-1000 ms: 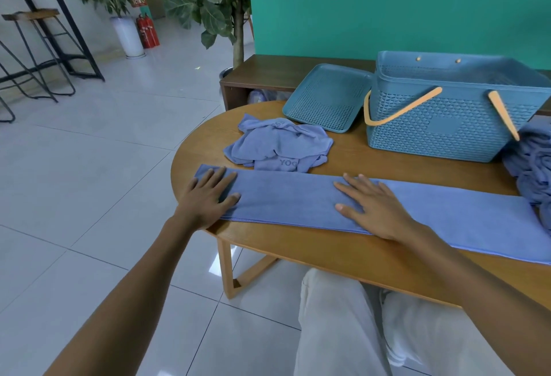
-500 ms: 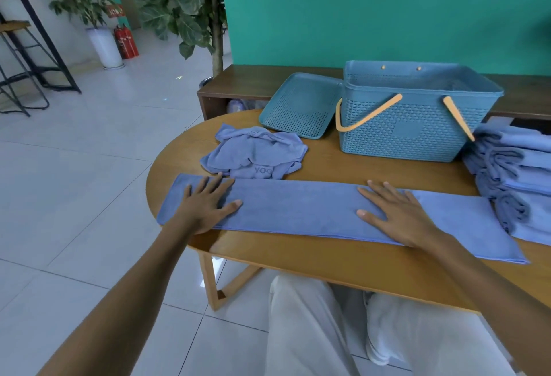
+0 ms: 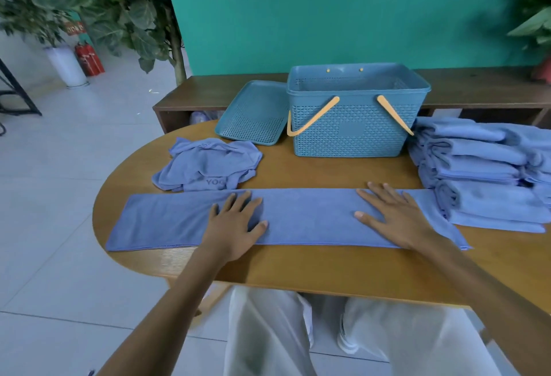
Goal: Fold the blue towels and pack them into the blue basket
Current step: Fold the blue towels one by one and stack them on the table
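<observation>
Both the left hand (image 3: 235,226) and right hand (image 3: 393,217) press flat, fingers spread, on a long towel strip (image 3: 304,214) mid-frame, half-folded, while the basket (image 3: 354,125) above seems empty (interior hard to see), with a crumpled towel (image 3: 205,164) and a stack (image 3: 483,173) at right waiting.

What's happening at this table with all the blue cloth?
A person is folding towels to pack into a basket. Both hands, the left hand and the right hand, lie flat with spread fingers on a long folded towel stretched across the wooden table. A crumpled towel waits behind it, and a stack of towels sits on the right. The blue basket stands open, its lid leaning beside it; I can't see any towels inside.
</observation>
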